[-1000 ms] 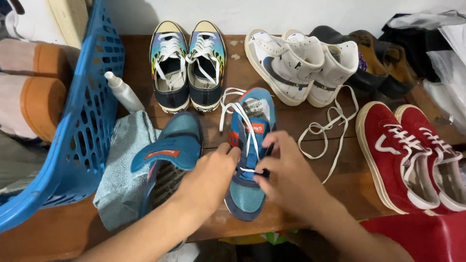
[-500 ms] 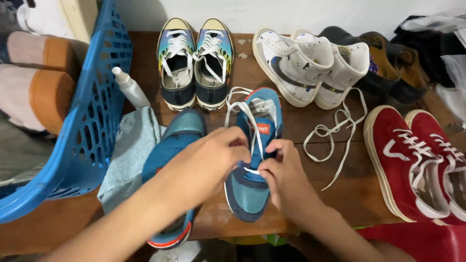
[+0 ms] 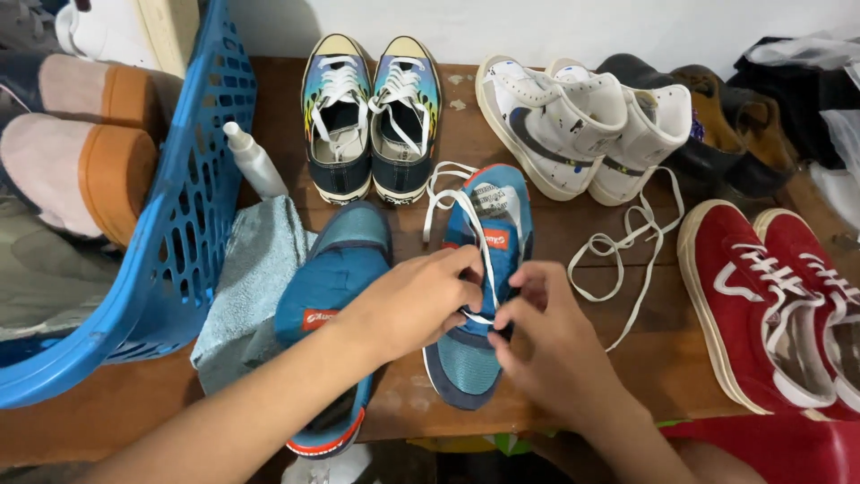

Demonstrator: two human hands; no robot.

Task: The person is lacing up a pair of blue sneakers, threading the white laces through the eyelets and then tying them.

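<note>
The blue sneaker (image 3: pixel 479 287) lies under both my hands, toe toward me, so its eyelets face up. My left hand (image 3: pixel 414 300) pinches the white lace (image 3: pixel 466 211); my right hand (image 3: pixel 546 336) pinches it beside.

blue mesh sneaker (image 3: pixel 475 296) | upright on counter (image 3: pixel 663 350), toe toward the person | orange tongue patch, navy trim | white lace (image 3: pixel 452 202) partly threaded (loose ends trail past the heel)
</note>
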